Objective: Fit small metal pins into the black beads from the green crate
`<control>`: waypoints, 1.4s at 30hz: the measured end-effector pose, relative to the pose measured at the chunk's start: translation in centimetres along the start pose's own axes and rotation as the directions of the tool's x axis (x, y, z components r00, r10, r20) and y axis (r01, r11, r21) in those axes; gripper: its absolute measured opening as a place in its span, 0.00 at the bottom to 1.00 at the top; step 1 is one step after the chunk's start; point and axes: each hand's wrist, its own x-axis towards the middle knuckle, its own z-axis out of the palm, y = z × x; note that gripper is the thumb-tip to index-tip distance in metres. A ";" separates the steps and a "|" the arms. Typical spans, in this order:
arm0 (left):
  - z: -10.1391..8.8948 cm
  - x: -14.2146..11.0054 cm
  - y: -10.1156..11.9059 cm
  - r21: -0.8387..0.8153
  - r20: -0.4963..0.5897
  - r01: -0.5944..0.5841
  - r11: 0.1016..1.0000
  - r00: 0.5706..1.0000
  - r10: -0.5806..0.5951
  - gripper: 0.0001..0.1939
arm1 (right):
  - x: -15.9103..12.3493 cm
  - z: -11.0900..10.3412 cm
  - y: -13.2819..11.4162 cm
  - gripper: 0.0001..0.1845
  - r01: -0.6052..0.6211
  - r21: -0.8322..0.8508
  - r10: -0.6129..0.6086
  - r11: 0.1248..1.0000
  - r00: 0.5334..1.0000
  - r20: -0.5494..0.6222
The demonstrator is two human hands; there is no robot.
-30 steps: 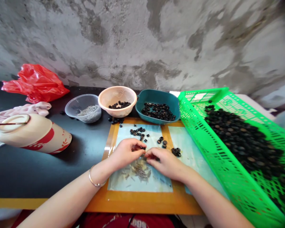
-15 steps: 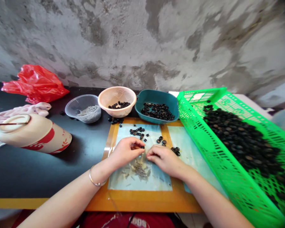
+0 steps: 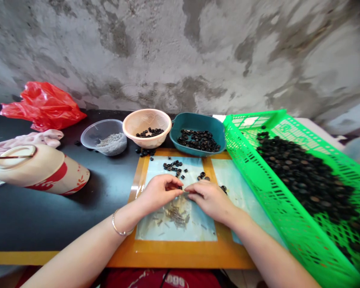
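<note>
My left hand (image 3: 159,192) is closed in a pinch on a small black round part (image 3: 180,187), mostly hidden by the fingertips. Facing it, my right hand (image 3: 210,200) is also pinched, with a thin pale pin (image 3: 185,191) just showing at its fingertips. The two hands nearly meet over a pale blue sheet (image 3: 144,224). Below them lies a loose pile of short metal pins (image 3: 177,217). Beyond the hands, small black parts (image 3: 174,165) are scattered on the sheet, and a few rounder black pieces (image 3: 203,176) lie by my right hand.
A green basket (image 3: 258,196) of black round pieces stands on the right. At the back are a teal basin (image 3: 195,151), a peach bowl (image 3: 148,142) and a clear bowl (image 3: 88,138) of pins. A cup (image 3: 42,170), gloves (image 3: 45,138) and red bag (image 3: 46,104) occupy the left.
My right hand has moved slightly left and up, so its fingertips now almost touch those of my left hand. My left hand has stayed nearly in place.
</note>
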 end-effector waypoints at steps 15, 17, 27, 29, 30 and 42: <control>0.1 0.0 0.1 -0.011 0.017 0.006 1.000 1.000 -0.006 0.06 | -0.1 0.3 0.3 0.12 0.057 -0.092 -0.058 0.994 0.998 -0.010; 0.1 -0.1 0.1 -0.009 0.023 0.015 1.000 1.000 -0.015 0.06 | -0.1 0.2 0.5 0.13 0.045 -0.053 -0.047 0.998 0.999 -0.023; 0.0 -0.3 0.6 0.029 0.047 -0.088 0.996 0.995 0.087 0.06 | -0.1 -0.3 -0.4 0.11 -0.136 0.322 0.180 0.937 0.977 -0.112; 0.0 -0.4 0.6 0.049 0.055 -0.120 0.992 0.992 0.117 0.06 | -0.1 -0.3 -0.5 0.12 -0.163 0.390 0.220 0.906 0.970 -0.106; 0.0 -0.4 0.6 0.056 0.062 -0.130 0.990 0.990 0.126 0.06 | -0.1 -0.2 -0.6 0.12 -0.163 0.413 0.227 0.896 0.968 -0.110; 0.2 -0.4 0.8 0.135 0.061 -0.166 0.977 0.985 0.159 0.04 | 0.1 1.1 -0.7 0.10 -0.151 0.507 0.258 0.849 0.955 -0.147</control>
